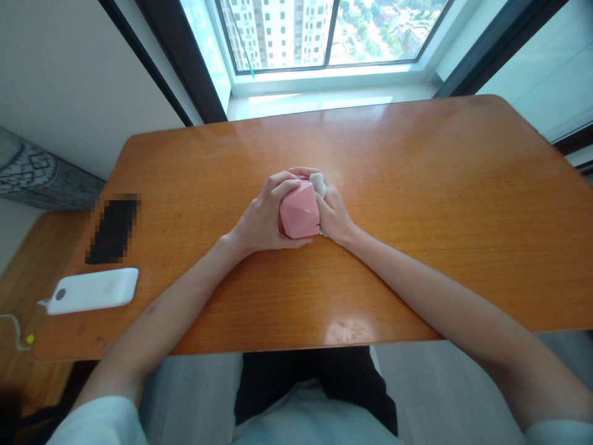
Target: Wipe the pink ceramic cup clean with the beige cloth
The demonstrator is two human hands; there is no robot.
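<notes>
Near the middle of the wooden table, a small pink faceted object (300,210) is gripped from the left by my left hand (262,217). Its fingers curve over the top and the thumb runs along the lower near side. My right hand (338,216) is closed around a crumpled white cloth (317,183) at the object's right side. White bits of the cloth show above and below the fingers. What kind of object the pink thing is cannot be told, and its right and far sides are hidden by my hands.
The wooden table (445,204) has rounded corners and stands before a window (327,73). On its left side lie a white oblong device (95,290) with a cable and a blurred-out dark rectangle (112,230). A patterned grey item (46,176) is beyond the left edge.
</notes>
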